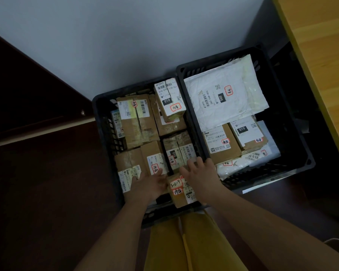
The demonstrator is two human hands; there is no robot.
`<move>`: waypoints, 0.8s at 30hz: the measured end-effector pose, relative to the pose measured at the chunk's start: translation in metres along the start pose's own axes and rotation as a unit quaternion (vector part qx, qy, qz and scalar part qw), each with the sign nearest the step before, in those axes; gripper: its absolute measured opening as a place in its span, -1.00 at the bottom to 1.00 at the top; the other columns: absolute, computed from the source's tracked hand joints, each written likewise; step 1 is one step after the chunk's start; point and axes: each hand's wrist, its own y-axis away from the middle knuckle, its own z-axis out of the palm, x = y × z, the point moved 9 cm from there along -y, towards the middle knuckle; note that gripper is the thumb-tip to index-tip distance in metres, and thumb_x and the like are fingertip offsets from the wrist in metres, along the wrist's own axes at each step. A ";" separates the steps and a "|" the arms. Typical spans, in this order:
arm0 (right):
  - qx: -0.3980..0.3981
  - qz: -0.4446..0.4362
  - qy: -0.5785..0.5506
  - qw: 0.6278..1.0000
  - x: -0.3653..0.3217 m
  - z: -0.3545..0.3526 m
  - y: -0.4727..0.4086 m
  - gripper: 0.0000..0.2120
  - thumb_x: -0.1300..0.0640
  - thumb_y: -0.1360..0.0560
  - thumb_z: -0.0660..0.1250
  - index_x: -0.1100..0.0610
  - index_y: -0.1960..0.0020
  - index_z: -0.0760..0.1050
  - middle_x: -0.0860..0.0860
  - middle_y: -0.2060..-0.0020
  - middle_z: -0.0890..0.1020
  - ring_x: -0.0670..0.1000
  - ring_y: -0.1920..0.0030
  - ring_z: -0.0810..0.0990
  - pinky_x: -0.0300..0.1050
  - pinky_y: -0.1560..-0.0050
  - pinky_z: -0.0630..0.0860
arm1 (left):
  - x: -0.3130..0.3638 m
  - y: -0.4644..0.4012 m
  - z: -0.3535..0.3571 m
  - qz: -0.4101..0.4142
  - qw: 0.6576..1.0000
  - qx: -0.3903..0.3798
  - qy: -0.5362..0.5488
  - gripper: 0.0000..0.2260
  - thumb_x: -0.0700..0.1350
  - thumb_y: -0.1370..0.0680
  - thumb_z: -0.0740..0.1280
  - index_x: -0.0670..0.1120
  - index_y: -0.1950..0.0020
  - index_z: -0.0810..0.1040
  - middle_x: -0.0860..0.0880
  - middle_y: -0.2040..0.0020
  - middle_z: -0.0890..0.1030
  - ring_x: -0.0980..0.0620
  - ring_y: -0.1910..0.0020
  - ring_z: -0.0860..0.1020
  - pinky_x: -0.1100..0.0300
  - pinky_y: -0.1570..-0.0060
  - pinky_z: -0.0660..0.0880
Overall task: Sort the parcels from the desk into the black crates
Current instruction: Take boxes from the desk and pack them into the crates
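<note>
Two black crates stand side by side on the floor against the wall. The left crate point(104, 122) is packed with several brown cardboard parcels. At its near right corner lies a small brown parcel point(181, 192) with a white label reading 3-2-9. My left hand point(149, 184) touches that parcel's left side with relaxed fingers. My right hand point(201, 176) rests on its right side, fingers spread and reaching toward the wall between the crates. The right crate point(294, 153) holds a large white mailer bag point(223, 96), brown boxes and white bags.
The wooden desk point(319, 55) with a yellow edge runs along the right, above the right crate. A dark wooden door or panel point(27, 94) fills the left. The white wall point(125, 36) is behind the crates. My yellow-clad legs point(184, 241) are at the bottom centre.
</note>
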 end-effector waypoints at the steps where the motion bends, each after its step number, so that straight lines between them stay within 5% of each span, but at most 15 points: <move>1: 0.003 0.001 0.002 1.000 -0.002 0.001 -0.001 -0.22 0.07 -0.45 0.42 0.03 -0.50 0.02 0.15 -0.45 0.17 0.25 -0.45 0.14 0.19 -0.38 0.22 | -0.001 -0.001 0.001 0.000 1.000 0.002 0.000 -0.55 0.23 -0.64 0.05 0.30 -0.54 0.14 0.28 -0.58 0.02 -0.12 -0.53 0.06 -0.20 -0.47 0.01; 6: -0.032 -0.009 -0.015 0.999 0.003 0.013 -0.006 -0.07 0.06 -0.36 0.51 0.02 -0.51 -0.02 0.16 -0.45 0.16 0.24 -0.44 0.15 0.23 -0.38 0.24 | -0.005 -0.004 0.001 0.006 1.000 -0.006 0.020 -0.57 0.26 -0.64 0.03 0.29 -0.52 0.19 0.29 -0.57 0.03 -0.12 -0.54 0.04 -0.17 -0.48 0.00; 10: -0.103 0.012 -0.149 0.983 0.015 0.019 -0.009 0.10 -0.06 -0.26 0.60 0.04 -0.52 -0.07 0.13 -0.40 0.20 0.24 -0.40 0.21 0.30 -0.34 0.33 | -0.009 -0.010 0.003 -0.014 0.999 -0.030 0.027 -0.55 0.20 -0.67 -0.01 0.24 -0.57 0.06 0.10 -0.59 0.13 -0.14 -0.54 0.05 -0.17 -0.45 0.04; 15: -0.040 0.103 -0.345 0.932 0.036 0.028 -0.008 0.14 -0.19 -0.24 0.58 0.08 -0.51 -0.10 0.11 -0.30 0.30 0.24 -0.32 0.38 0.20 -0.23 0.47 | -0.023 -0.027 0.010 -0.051 0.994 -0.057 0.084 -0.52 0.26 -0.65 -0.15 0.23 -0.58 0.04 -0.08 -0.59 0.15 -0.15 -0.56 0.09 -0.18 -0.49 0.06; 18: 0.001 0.178 -0.425 0.887 0.042 0.042 -0.004 0.31 -0.27 -0.28 0.55 0.03 -0.55 -0.40 0.20 -0.36 0.30 0.25 -0.28 0.47 0.16 -0.19 0.49 | -0.023 -0.032 0.014 -0.043 0.992 -0.079 0.085 -0.46 0.31 -0.63 -0.13 0.20 -0.59 -0.02 -0.09 -0.61 0.06 -0.16 -0.58 0.03 -0.16 -0.51 0.04; 24: 0.007 0.183 -0.388 0.903 0.017 0.065 -0.008 0.35 -0.27 -0.32 0.52 -0.08 -0.47 -0.60 0.23 -0.38 0.30 0.27 -0.28 0.47 0.15 -0.13 0.54 | -0.023 -0.037 0.020 -0.039 0.991 -0.096 0.082 -0.45 0.30 -0.63 -0.11 0.17 -0.60 -0.06 -0.08 -0.61 0.06 -0.15 -0.58 0.04 -0.13 -0.51 0.06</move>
